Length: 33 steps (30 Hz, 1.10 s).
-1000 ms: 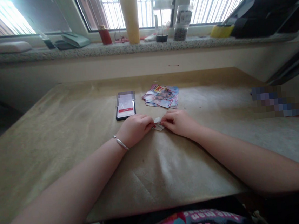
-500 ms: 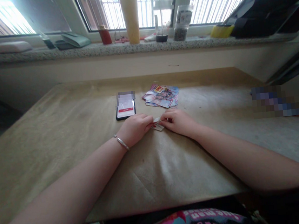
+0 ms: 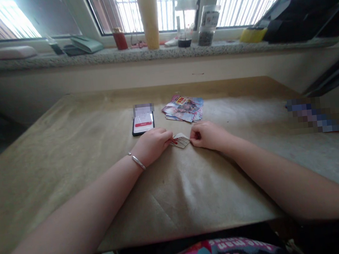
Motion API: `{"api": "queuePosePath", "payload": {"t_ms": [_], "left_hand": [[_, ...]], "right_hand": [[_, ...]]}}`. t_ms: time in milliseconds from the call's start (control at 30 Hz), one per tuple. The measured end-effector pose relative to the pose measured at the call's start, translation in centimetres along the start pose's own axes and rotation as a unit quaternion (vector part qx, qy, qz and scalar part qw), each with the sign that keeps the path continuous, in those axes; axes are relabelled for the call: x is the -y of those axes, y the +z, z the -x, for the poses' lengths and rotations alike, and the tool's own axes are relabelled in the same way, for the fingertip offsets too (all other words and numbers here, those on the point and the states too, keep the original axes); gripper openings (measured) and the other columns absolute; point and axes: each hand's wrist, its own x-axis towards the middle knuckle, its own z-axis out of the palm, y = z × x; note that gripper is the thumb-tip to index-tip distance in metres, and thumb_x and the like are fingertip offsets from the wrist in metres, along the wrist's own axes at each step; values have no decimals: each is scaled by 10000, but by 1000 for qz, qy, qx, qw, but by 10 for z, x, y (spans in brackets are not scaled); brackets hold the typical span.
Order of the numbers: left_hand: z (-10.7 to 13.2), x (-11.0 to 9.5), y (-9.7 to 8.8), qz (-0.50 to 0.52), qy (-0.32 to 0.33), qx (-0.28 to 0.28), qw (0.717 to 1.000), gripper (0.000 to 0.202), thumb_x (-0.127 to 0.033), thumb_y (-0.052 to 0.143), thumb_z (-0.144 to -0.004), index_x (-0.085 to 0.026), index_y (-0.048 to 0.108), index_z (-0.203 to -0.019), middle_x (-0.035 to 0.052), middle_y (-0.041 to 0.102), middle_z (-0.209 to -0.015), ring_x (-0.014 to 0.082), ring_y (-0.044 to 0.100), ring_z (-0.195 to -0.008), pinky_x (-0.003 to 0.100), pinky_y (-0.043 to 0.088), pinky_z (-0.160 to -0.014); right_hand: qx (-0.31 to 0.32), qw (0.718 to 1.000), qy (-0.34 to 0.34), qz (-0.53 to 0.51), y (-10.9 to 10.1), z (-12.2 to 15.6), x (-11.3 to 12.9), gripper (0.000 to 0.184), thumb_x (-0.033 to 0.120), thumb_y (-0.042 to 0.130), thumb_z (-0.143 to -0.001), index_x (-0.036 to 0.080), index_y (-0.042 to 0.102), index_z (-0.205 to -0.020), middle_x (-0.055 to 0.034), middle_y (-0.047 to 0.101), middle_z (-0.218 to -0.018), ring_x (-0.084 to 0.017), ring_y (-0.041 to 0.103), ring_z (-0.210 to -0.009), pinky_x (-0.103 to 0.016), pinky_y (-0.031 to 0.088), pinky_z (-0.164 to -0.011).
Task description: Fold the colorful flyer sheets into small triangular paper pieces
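Observation:
A small folded piece of white paper with red and dark print is stretched between my two hands, low over the table. My left hand, with a silver bangle at its wrist, pinches the left end, and its fingertips hide that part. The right corner is pinched between the thumb and forefinger of my right hand. Just beyond the left hand lies a phone with a lit screen and a red bar on it. A loose stack of colourful printed sheets rests behind the paper.
A tan cover with creases lies over the table. At the far right is a blurred bluish item. Along the stone windowsill stand a red-brown jar, a tall yellowish cylinder, a clear container and a black bag.
My right hand has moved a little to the right, pulling its corner of the folded paper outward, so more of the paper shows. My left hand has stayed almost still.

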Motion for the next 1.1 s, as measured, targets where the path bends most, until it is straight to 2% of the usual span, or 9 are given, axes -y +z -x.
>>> {"api": "queuePosePath", "payload": {"t_ms": [200,333,433,667,833,1000,1100], "left_hand": [[0,1,1,3,10,-4,1000,134,-188,528,-874,-160,598,-763,29,595,-726,146,535,-667,247,368,-605],[0,2,3,4,14,-16,1000,145,-188,516,-874,-164,605,-761,22,595,-723,141,537,-666,244,368,-607],[0,4,5,19,10,-21,1000,125,-166,529,-858,-170,619,-771,20,605,-733,143,540,-676,244,372,-614],[0,6,8,64,-1,-36,997,99,-145,568,-834,-171,639,-770,17,614,-747,142,544,-692,237,380,-626],[0,6,8,83,-3,-41,996,104,-146,557,-837,-173,652,-803,18,609,-763,138,545,-699,232,392,-632],[0,7,9,126,1,-62,990,112,-127,548,-838,-160,644,-789,42,621,-890,129,565,-757,223,420,-678],[-1,7,10,121,-14,-56,991,68,-117,583,-812,-163,632,-805,20,626,-803,136,561,-726,229,409,-660]], "right_hand": [[8,995,41,-90,0,3,-8,106,192,571,-755,178,676,-744,-11,646,-701,-119,545,-618,-224,385,-566],[-28,994,4,-103,6,1,-4,212,245,599,-767,186,717,-933,-29,658,-795,-130,552,-690,-243,410,-644],[-39,995,-17,-91,10,0,1,247,252,604,-769,192,719,-979,-31,637,-783,-136,538,-705,-257,410,-675],[-72,989,2,-126,15,1,5,245,250,665,-715,161,669,-943,-38,635,-861,-125,528,-701,-251,417,-657],[-64,983,24,-172,17,1,7,137,201,647,-709,163,637,-840,10,606,-699,-97,506,-584,-220,391,-558],[-67,982,11,-176,17,1,9,32,149,619,-711,165,636,-732,16,610,-659,-88,522,-574,-210,397,-564],[-74,983,4,-165,17,2,9,35,141,619,-712,169,638,-723,17,621,-660,-87,533,-579,-206,400,-570]]}}
